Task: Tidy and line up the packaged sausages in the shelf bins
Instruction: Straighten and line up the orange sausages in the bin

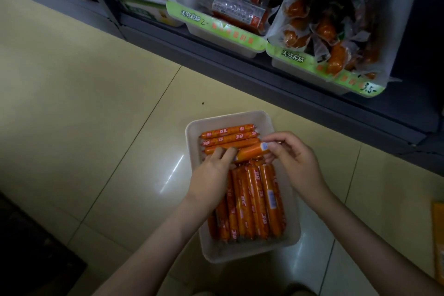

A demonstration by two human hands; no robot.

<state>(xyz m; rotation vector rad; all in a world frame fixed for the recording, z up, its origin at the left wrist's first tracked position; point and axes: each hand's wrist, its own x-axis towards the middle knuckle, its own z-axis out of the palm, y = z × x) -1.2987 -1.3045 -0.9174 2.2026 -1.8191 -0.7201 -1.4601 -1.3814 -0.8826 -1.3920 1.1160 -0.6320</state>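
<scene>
Sausage (249, 151) pinched at each end by left hand (215, 168) and right hand (296, 158); held level, likely for laying beside crosswise row (228, 137) in tray (190, 132).

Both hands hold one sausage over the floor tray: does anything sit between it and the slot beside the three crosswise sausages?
Nothing visible separates the held sausage from the crosswise row; they lie side by side. The far tips of the lengthwise sausages reach up to its near edge and may crowd the slot.

Left hand (212, 170), right hand (294, 155): fingers pinching.
</scene>
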